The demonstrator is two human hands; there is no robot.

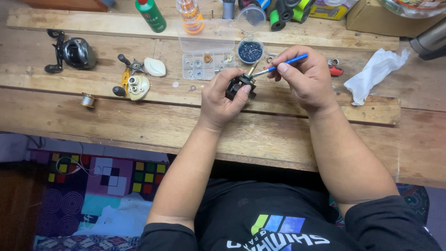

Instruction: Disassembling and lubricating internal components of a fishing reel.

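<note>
Over the counter (139, 125), our left hand (222, 100) has its fingers clamped around the black reel frame (239, 86) while our right hand (304, 76) pinches the blue brush (284, 63), whose tip we should steady lightly against the frame's brass shaft (253, 69).

L hand (222, 98) grips black reel part (240, 86); R hand (303, 76) w/ blue brush (280, 66), probably.

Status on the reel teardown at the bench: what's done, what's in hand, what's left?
Done: one reel is opened, its cream side cover off beside the cream reel body, a spool lying apart, small parts sorted in the clear tray. In hand: left hand grips a black reel frame; right hand works it with a blue-handled tool. Left: the loose parts remain unassembled; the grey reel looks whole.
</note>
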